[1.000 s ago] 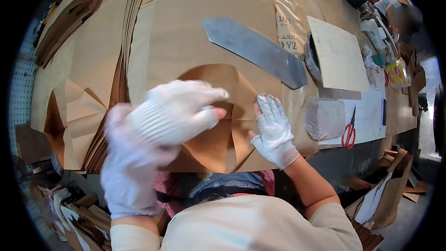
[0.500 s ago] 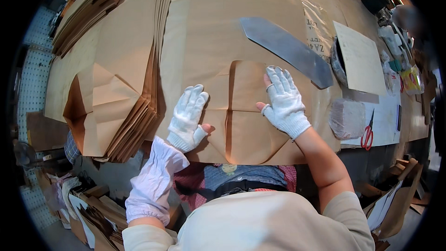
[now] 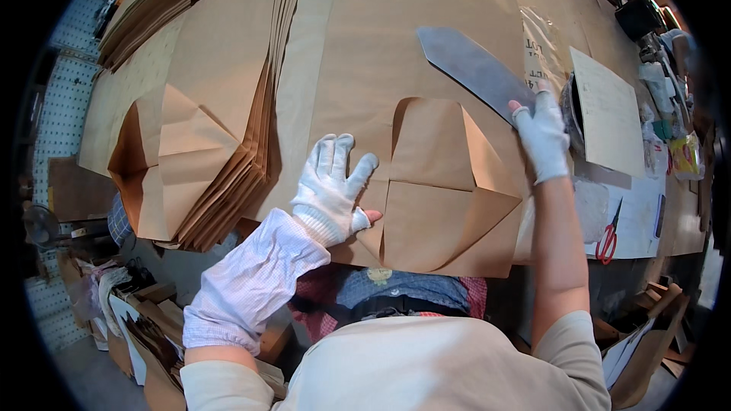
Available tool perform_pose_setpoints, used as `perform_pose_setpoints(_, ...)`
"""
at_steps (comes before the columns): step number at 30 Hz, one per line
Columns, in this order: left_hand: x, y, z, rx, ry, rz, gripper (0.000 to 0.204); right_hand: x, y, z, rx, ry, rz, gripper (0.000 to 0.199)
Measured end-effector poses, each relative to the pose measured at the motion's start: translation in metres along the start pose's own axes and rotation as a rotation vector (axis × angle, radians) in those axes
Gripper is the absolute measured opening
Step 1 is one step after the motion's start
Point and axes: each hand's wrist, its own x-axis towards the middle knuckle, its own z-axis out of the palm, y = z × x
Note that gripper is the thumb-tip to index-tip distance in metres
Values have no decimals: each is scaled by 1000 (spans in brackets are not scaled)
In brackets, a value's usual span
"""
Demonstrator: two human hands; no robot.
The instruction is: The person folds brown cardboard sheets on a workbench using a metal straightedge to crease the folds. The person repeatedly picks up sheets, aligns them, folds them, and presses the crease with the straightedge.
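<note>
The table (image 3: 426, 23) is covered edge to edge in matte brown kraft paper, its straight edges bent by the lens. To the left lies a stack (image 3: 205, 160) of folded paper pieces, their thin edges fanned like pages and their flaps creased into triangles. Near the front edge, in front of the person, lies the piece in hand, a folded sheet (image 3: 434, 190) with sharp creases, one side tucked into a point at the right and a seam running up its middle.

The left hand (image 3: 331, 190), in a white knit glove with a pale sleeve guard, lies flat with fingers spread, pressing the sheet's left edge down. The right hand (image 3: 542, 137), gloved too, reaches to the grey metal blade (image 3: 476, 68), a long flat strip with a pointed end; its fingertips rest on the near end, but I cannot tell whether they are closed around it.

As a judgement: if the left hand lifts, the stiff paper could spring open and lose its creases. The smooth blade may slip under knit fingers, or scuff and tear the sheet if dragged over it. Red scissors (image 3: 607, 240) and a pale card (image 3: 605, 110) lie well to the right.
</note>
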Motion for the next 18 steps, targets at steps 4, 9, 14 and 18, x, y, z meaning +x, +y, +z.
perform_pose_setpoints(4, 40, 3, 4, -87, -6, 79, 94, 33, 26, -6, -223, -180, -4, 69)
perform_pose_setpoints(9, 83, 12, 14, -174, 64, 138, 89, 9, 2, -26, 68, 184, -52, 27)
perform_pose_setpoints(14, 28, 12, 0, -185, -140, -203, 90, -76, -24, -50, 577, -421, -139, 15)
perform_pose_setpoints(18, -64, -7, 7, -59, 73, -412, 102, -101, -29, -20, 260, -298, -225, 14)
